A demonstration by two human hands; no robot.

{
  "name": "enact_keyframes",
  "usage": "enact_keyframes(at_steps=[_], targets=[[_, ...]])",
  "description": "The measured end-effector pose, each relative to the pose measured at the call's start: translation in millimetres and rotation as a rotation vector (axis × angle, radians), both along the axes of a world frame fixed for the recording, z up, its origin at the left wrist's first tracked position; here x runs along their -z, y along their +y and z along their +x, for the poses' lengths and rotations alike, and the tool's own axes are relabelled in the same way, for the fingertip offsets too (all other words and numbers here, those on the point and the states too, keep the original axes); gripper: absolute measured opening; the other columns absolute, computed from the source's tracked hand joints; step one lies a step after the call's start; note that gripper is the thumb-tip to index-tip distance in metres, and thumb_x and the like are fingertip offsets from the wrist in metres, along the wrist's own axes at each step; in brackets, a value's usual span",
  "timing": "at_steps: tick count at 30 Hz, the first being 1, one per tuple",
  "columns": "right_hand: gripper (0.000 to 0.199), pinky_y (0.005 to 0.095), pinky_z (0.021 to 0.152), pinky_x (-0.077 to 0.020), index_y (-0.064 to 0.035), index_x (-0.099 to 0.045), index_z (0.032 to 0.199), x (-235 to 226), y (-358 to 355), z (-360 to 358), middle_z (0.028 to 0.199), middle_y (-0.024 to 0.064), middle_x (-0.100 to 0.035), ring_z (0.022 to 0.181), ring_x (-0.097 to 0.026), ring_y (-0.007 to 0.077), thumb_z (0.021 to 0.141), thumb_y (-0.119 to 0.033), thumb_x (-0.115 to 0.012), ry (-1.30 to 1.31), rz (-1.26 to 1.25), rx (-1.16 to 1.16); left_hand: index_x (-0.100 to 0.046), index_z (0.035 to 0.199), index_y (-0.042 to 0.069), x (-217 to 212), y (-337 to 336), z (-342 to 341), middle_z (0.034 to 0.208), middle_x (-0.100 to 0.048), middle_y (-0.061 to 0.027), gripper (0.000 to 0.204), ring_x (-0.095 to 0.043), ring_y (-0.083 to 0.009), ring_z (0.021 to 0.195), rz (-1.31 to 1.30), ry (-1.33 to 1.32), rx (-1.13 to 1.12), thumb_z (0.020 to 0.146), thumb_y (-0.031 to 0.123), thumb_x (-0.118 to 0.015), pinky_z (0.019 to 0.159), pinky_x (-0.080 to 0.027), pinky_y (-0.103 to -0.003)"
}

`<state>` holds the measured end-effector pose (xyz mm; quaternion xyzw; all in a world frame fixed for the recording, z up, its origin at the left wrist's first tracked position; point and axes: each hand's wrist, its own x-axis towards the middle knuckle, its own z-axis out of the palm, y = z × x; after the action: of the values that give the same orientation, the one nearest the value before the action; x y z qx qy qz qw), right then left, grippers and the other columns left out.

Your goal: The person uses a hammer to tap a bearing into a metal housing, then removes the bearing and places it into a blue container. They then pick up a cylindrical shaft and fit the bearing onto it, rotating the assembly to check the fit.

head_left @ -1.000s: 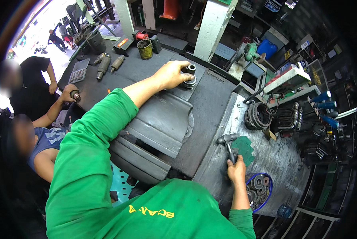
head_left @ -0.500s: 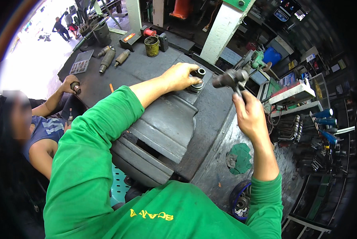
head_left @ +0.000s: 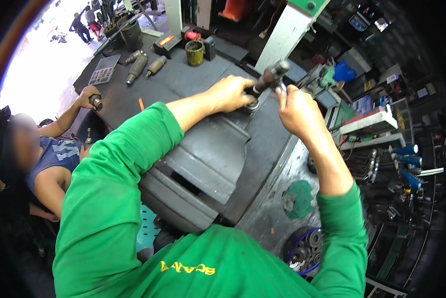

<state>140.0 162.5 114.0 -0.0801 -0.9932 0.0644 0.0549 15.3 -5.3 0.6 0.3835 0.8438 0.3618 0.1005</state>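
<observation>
My left hand (head_left: 233,93) is closed around an upright dark metal cylinder, mostly hidden by my fingers and the hammer. At its foot shows a round ringed metal part (head_left: 252,106), just beyond the far end of a large grey cast-metal vise (head_left: 203,156). My right hand (head_left: 300,111) grips the handle of a hammer (head_left: 273,74). The hammer's dark head is right over the top of the cylinder; whether they touch I cannot tell.
At left, a co-worker's hand (head_left: 89,97) holds a metal piece by the bench edge. Beyond lie several cylindrical tools (head_left: 138,68), a parts case (head_left: 103,69) and a yellow can (head_left: 194,52). A green cloth (head_left: 298,198) and a blue-rimmed tub of metal rings (head_left: 305,251) are at right.
My right hand has brought the hammer left and upward in view, onto or just over the cylinder. The left hand keeps its hold. The whole view has shifted slightly.
</observation>
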Motion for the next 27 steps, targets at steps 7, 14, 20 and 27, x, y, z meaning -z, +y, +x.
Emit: enact_keyframes(at_steps=[7,14,20,27], targets=[[0.047,0.0581,0.084,-0.0555,0.0035,-0.066,0.103,13,29,43,0.094,0.0318,-0.074,0.095,-0.073,0.0512,0.112,-0.041,-0.053,0.063,-0.169,0.087,-0.073,0.134,0.011,-6,-1,-4,0.123,-0.078,-0.0188,0.046,-0.073,-0.0375,0.118,-0.023,-0.018,0.044,0.095,0.034,-0.081,0.102,-0.057,-0.046],[0.044,0.0616,0.075,-0.0509,0.0034,-0.061,0.097,103,50,142,0.086,0.0342,-0.069,0.087,-0.068,0.0558,0.111,-0.038,-0.057,0.003,-0.384,0.280,-0.073,0.122,0.003,-3,0,-11,0.115,-0.080,-0.0154,0.034,-0.076,-0.0246,0.108,0.101,0.010,0.056,0.099,0.027,-0.079,0.095,-0.057,-0.039],[0.038,0.0621,0.078,-0.0520,0.0021,-0.063,0.097,157,41,231,0.091,0.0319,-0.072,0.089,-0.069,0.0544,0.108,-0.035,-0.062,-0.128,-0.258,0.394,-0.064,0.117,0.001,-3,-4,-32,0.097,-0.069,-0.0046,0.025,-0.067,-0.0122,0.095,0.375,-0.130,-0.093,0.101,0.020,-0.071,0.087,-0.055,-0.031],[0.037,0.0604,0.081,-0.0531,0.0027,-0.065,0.099,178,36,277,0.097,0.0309,-0.073,0.095,-0.069,0.0540,0.106,-0.033,-0.065,-0.222,-0.323,0.503,-0.070,0.126,-0.001,6,0,-30,0.107,-0.072,-0.0028,0.038,-0.065,-0.0118,0.100,0.365,-0.168,0.044,0.098,0.019,-0.084,0.094,-0.055,-0.031]])
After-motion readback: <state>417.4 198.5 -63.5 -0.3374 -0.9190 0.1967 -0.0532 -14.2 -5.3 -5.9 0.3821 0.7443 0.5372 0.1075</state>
